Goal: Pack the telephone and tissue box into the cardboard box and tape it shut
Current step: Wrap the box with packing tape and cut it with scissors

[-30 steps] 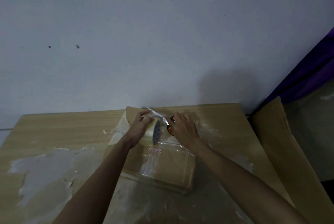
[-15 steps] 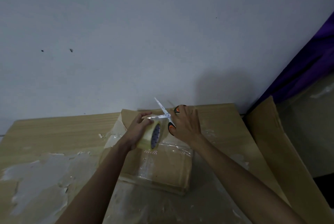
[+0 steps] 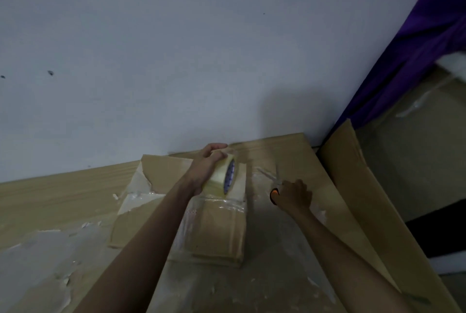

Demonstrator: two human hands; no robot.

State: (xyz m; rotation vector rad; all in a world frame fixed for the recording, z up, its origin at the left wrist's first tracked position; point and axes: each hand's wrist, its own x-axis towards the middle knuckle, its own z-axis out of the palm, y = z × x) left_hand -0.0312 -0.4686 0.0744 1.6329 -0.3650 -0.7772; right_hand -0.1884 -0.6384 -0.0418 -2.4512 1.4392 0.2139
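Cardboard box [image 3: 222,227] sits centre frame on the wooden table [image 3: 63,194], flaps down. Glossy clear tape runs across its top and down the near side. Contents are hidden.

Left hand [image 3: 204,169] is above the box's far end, fingers curled over the rim of the tape roll [image 3: 223,177] in a firm grip. Roll stands on edge with its core facing right. Its lower edge meets the far edge of the box top; can't tell if it actually touches.

Right hand [image 3: 293,195] is right of the box and apart from it, low over the table. Its fingers are closed round the orange handles of the scissors [image 3: 274,195]. Blades point toward the upper left and are blurred. Can't tell if they are parted or resting on the table.

Flat cardboard sheet [image 3: 161,169] lies under and behind the box on its left side, with torn pale patches. Table has pale peeled areas [image 3: 32,249] at lower left. Big cardboard panel [image 3: 353,186] leans at the table's right edge. Grey-white wall [image 3: 176,47] fills the upper frame, with a purple curtain [image 3: 416,47] at upper right. Lighting is dim.
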